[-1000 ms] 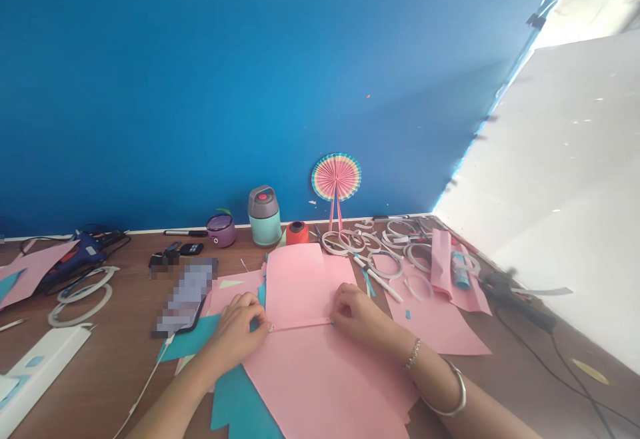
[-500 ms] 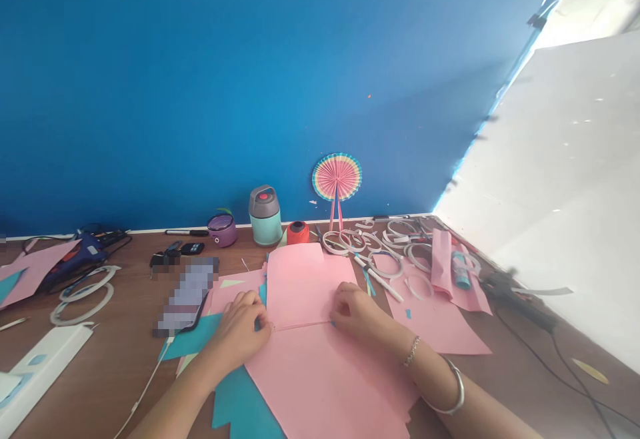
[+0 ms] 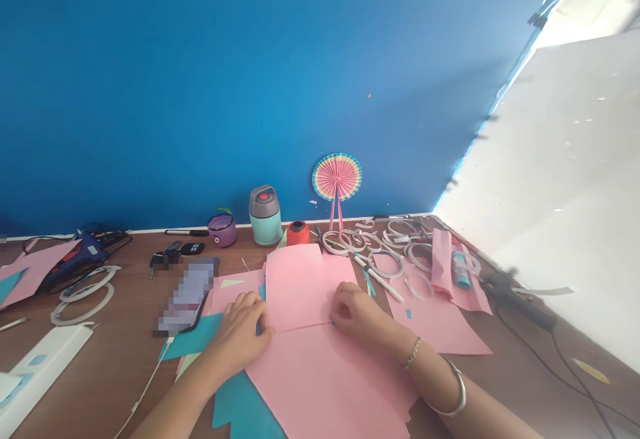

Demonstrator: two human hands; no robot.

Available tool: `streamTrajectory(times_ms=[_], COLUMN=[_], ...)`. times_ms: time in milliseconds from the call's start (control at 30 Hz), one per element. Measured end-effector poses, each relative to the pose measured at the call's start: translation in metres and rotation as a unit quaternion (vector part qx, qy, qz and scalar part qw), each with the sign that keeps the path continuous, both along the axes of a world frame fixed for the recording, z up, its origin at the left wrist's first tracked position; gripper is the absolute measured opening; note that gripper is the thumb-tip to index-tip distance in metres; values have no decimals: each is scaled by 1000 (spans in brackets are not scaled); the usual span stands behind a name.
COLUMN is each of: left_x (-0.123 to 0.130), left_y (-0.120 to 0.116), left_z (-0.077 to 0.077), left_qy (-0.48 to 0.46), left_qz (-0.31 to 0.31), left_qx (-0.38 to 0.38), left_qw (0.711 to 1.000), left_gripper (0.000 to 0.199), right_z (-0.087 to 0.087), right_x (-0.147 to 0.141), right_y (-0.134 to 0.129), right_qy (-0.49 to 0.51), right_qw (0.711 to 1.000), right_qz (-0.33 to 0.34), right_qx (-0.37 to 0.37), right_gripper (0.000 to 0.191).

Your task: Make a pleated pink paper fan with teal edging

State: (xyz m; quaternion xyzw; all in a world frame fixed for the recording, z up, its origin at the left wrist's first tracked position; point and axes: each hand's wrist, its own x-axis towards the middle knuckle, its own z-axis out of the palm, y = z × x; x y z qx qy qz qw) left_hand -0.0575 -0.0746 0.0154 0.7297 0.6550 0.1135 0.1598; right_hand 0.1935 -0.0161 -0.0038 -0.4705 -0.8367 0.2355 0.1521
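Note:
A piece of pink paper [image 3: 299, 286] lies in front of me, its near edge running between my two hands. My left hand [image 3: 246, 329] has its fingers curled and pinches the left end of that edge. At the right end, my right hand [image 3: 353, 309] is closed on the same paper, with its fingertips partly hidden. More pink sheets [image 3: 330, 386] are stacked underneath and toward me. Teal paper [image 3: 243, 402] sticks out from under the stack on the left. A silver bracelet and a bangle are on the right arm.
A phone [image 3: 187, 296] with a white cable lies left, near a white power strip [image 3: 47, 372]. Behind stand a purple cup [image 3: 222, 230], a mint jar [image 3: 265, 216], red thread [image 3: 298, 233] and a folded-paper fan [image 3: 337, 178]. Paper strip rings [image 3: 387, 264] and a glue gun [image 3: 520, 302] lie right.
The pink paper between my hands has shifted very slightly, its left edge moving a little left. Both hands stay at nearly the same spots.

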Motion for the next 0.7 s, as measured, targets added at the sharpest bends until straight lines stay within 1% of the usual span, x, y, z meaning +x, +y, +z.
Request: streamTrajectory(times_ms=[33, 67, 167, 233, 300, 400, 500, 567, 700], left_x=[1, 2, 5, 6, 6, 7, 7, 8, 11], left_y=[-1, -2, -4, -5, -6, -7, -7, -7, -10], left_z=[-2, -3, -9, -12, -14, -14, -13, -14, -19], left_qy=[6, 9, 20, 30, 36, 30, 19, 26, 90], left_qz=[-6, -19, -89, -121, -133, -145, -160, -168, -179], left_qx=[16, 34, 76, 85, 86, 89, 89, 91, 116], left_qw=[1000, 999, 993, 989, 987, 985, 983, 981, 973], left_gripper=[14, 26, 60, 69, 68, 60, 50, 46, 43], right_z=[1, 1, 4, 6, 6, 4, -1, -4, -6], right_x=[0, 0, -1, -1, -1, 0, 1, 1, 1], right_y=[-1, -1, -4, -5, -7, -8, -8, -8, -7], right_qy=[-9, -16, -26, -33, -48, -61, -66, -78, -94], right_qw=[1000, 1000, 998, 995, 989, 976, 966, 961, 955], right_qz=[0, -1, 10, 51, 102, 162, 203, 216, 222], right_qx=[14, 27, 55, 74, 100, 129, 145, 156, 170], right_gripper=[18, 17, 14, 20, 32, 46, 47, 45, 43])
